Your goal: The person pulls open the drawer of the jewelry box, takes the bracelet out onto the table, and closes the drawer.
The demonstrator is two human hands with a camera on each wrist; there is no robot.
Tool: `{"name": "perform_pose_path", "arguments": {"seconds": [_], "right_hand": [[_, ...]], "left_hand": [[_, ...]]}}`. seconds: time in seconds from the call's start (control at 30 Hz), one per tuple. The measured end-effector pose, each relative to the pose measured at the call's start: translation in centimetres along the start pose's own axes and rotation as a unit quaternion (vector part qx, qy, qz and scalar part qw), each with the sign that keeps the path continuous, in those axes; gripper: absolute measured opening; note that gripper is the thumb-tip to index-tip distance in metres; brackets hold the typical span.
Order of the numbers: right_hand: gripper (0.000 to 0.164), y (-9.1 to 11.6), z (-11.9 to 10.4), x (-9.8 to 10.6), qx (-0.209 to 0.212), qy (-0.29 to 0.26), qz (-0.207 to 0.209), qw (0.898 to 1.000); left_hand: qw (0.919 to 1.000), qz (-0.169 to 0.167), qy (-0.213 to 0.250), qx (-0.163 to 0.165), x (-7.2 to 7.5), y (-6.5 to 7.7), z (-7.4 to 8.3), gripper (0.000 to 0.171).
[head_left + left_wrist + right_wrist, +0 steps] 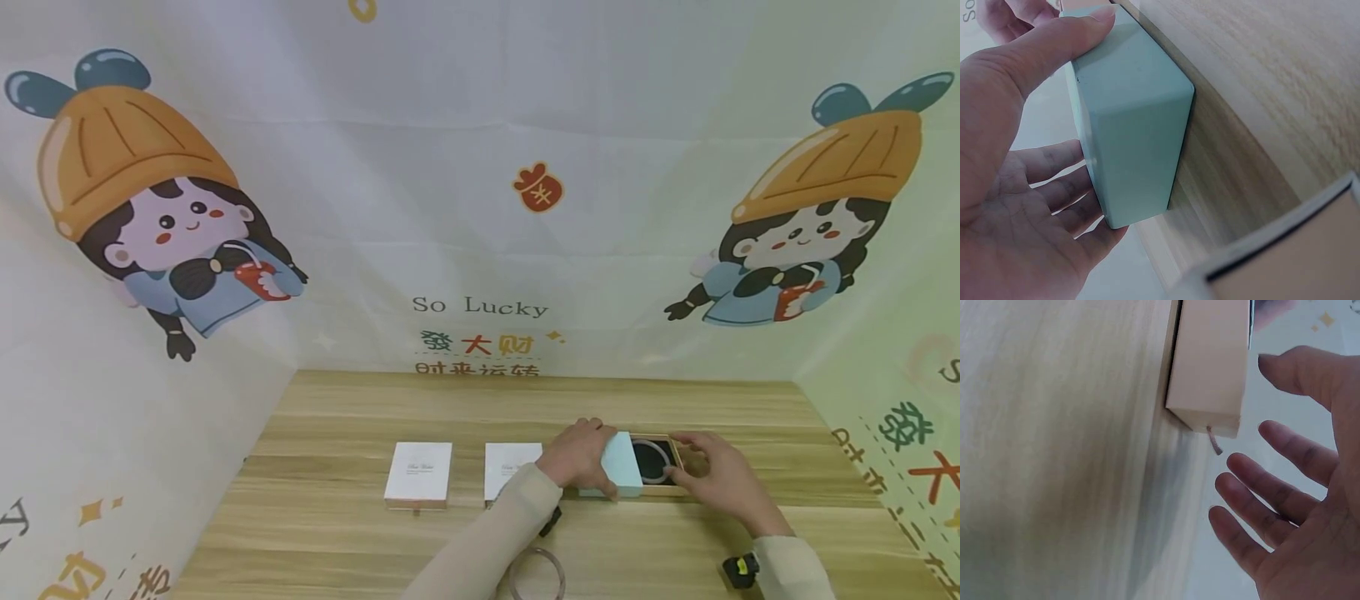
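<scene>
My left hand [577, 454] grips the light blue sleeve [1135, 106] of a drawer-style gift box, its thumb on one face and its fingers against the opposite side. From the sleeve's right end the tan drawer [1210, 362] sticks partway out. Inside, on a black lining, lies a pale bangle [656, 480], partly under the sleeve. Around the drawer's right end is my right hand [716, 479], fingers spread and apart from it in the right wrist view. A short ribbon pull [1215, 442] hangs from the drawer's end.
Two white boxes [418, 471] with printed lids stand to the left, the nearer one partly behind my left hand. Another bangle [561, 567] lies at the table's front, below my left forearm. A printed cloth [465, 267] walls the wooden table [337, 417] at the back and sides.
</scene>
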State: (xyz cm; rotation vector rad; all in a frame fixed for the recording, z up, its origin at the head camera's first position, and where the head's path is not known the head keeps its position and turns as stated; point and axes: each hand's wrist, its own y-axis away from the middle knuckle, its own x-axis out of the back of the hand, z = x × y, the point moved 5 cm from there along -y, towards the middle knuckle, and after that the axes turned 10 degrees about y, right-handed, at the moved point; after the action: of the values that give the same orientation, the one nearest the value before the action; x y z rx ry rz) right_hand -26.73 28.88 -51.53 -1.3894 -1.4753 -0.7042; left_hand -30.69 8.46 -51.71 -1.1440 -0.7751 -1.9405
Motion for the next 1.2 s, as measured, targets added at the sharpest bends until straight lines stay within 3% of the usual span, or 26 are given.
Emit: {"name": "perform_pose_path", "arguments": {"seconds": [0.33, 0.67, 1.0, 1.2], "right_hand": [[0.054, -0.8, -2.6, 0.5, 0.066, 0.046, 0.014, 0.997], [0.048, -1.6, -4.1, -0.4, 0.094, 0.054, -0.039, 0.993], [0.052, -2.5, -4.9, -0.9, 0.091, 0.063, -0.102, 0.989], [0.055, -3.0, -5.0, -1.2, 0.057, 0.065, -0.142, 0.986]], "left_hand": [[1.0000, 0.001, -0.003, 0.003, 0.2, -0.1, -0.2, 0.093], [1.0000, 0.003, 0.003, -0.004, 0.2, 0.0, -0.1, 0.090], [1.0000, 0.002, 0.006, -0.001, 0.4, 0.2, 0.0, 0.090], [1.0000, -0.001, 0.001, 0.002, 0.4, 0.1, 0.1, 0.090]]}}
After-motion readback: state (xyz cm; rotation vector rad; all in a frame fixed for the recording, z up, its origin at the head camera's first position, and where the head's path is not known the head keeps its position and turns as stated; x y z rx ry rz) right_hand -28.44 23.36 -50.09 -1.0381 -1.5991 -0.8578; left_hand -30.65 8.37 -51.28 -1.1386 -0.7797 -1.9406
